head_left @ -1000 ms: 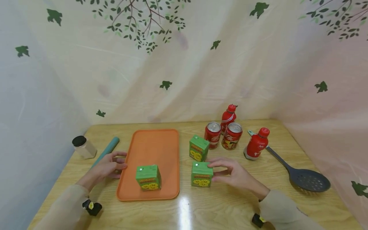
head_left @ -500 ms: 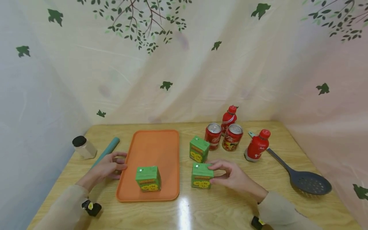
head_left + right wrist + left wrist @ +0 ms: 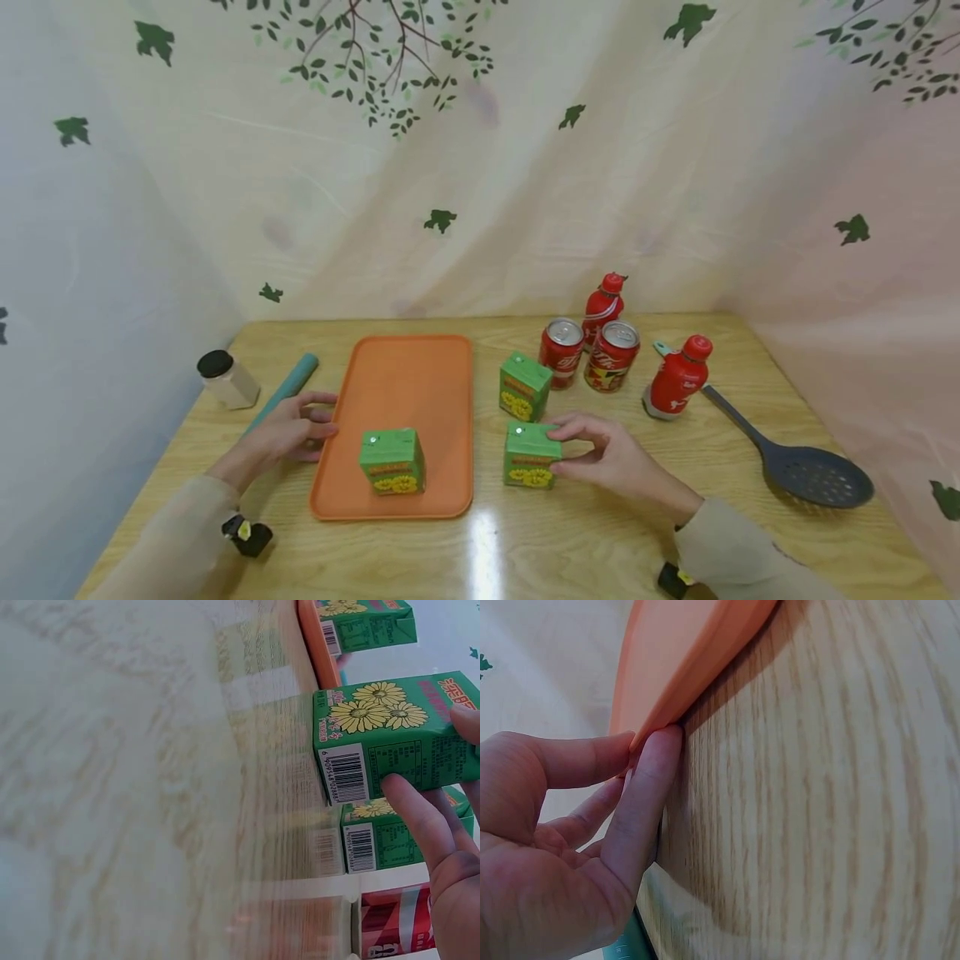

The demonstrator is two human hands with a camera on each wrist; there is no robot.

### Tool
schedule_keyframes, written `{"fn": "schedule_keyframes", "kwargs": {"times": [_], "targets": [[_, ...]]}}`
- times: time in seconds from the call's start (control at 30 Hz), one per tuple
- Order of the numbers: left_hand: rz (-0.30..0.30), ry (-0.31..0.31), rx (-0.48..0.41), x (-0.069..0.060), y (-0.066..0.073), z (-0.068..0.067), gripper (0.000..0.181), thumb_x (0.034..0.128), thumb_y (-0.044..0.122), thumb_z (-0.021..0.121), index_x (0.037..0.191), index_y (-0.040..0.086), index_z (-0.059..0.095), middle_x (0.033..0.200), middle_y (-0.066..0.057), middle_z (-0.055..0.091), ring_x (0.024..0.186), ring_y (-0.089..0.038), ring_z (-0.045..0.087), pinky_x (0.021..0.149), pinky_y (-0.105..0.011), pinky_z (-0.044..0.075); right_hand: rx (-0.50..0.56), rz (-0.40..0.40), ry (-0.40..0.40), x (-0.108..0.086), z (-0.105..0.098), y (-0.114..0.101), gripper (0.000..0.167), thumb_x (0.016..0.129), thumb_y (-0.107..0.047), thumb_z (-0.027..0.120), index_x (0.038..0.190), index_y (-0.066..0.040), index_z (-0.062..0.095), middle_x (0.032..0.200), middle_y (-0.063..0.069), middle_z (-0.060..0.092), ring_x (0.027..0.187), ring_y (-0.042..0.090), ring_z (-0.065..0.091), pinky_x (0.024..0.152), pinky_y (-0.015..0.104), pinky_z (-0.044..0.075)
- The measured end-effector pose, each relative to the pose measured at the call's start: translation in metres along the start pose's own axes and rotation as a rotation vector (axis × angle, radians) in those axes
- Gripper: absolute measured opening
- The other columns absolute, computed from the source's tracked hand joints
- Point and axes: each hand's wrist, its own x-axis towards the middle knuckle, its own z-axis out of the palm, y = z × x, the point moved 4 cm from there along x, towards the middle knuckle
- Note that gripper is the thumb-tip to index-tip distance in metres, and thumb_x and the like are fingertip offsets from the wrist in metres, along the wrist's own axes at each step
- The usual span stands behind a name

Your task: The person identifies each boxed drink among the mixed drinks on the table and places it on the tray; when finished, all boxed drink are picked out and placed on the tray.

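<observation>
The orange tray [image 3: 408, 383] lies left of centre; my left hand [image 3: 288, 433] pinches its left rim. The left wrist view has thumb and index finger of that hand [image 3: 562, 862] meeting at the tray edge [image 3: 697, 667]. One green carton [image 3: 393, 463] stands on the tray's near part. Right of the tray, my right hand [image 3: 615, 458] grips another green carton [image 3: 532, 458] by its right side and top corner. In the right wrist view, fingers of my right hand [image 3: 450, 862] touch this carton [image 3: 375, 742]. A third green carton [image 3: 524, 388] stands just behind it.
Two red cans [image 3: 561, 353] and a red bottle [image 3: 603, 310] stand behind the cartons. Farther right are another red bottle [image 3: 677, 379] and a black slotted spoon [image 3: 817, 477]. At the left lie a white jar [image 3: 231, 382] and a teal rod [image 3: 288, 386].
The head view has shifted slightly. My right fingers have changed their hold on the carton a little; the carton, the tray and my left hand show no clear movement.
</observation>
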Motion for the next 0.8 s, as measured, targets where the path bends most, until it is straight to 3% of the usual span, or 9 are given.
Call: {"fn": "schedule_keyframes", "kwargs": {"times": [0.37, 0.63, 0.8], "targets": [[-0.001, 0.007, -0.006, -0.0003, 0.0000, 0.0019, 0.062, 0.0959, 0.005, 0.068, 0.149, -0.002, 0.037, 0.124, -0.022, 0.056, 0.093, -0.022, 0.065, 0.071, -0.042, 0.061, -0.002, 0.022, 0.007, -0.0002, -0.0004, 0.0005, 0.034, 0.086, 0.008, 0.075, 0.117, -0.003, 0.067, 0.136, 0.012, 0.061, 0.119, 0.022, 0.062, 0.080, 0.045, 0.059], [0.004, 0.025, -0.010, -0.0033, -0.0012, -0.0008, 0.061, 0.0960, 0.004, 0.067, 0.149, -0.002, 0.037, 0.125, -0.023, 0.056, 0.092, -0.022, 0.066, 0.070, -0.042, 0.061, 0.012, 0.053, 0.017, 0.0032, 0.0014, 0.0021, 0.033, 0.087, 0.005, 0.076, 0.117, -0.007, 0.069, 0.136, 0.010, 0.062, 0.120, 0.024, 0.062, 0.081, 0.046, 0.059], [0.014, 0.000, -0.007, -0.0007, 0.0006, -0.0009, 0.063, 0.0960, 0.005, 0.068, 0.150, -0.002, 0.036, 0.126, -0.023, 0.055, 0.093, -0.022, 0.065, 0.071, -0.042, 0.061, -0.001, 0.054, 0.032, 0.0011, 0.0003, 0.0018, 0.033, 0.086, 0.007, 0.076, 0.116, -0.005, 0.068, 0.136, 0.009, 0.062, 0.119, 0.021, 0.062, 0.080, 0.046, 0.059]]}}
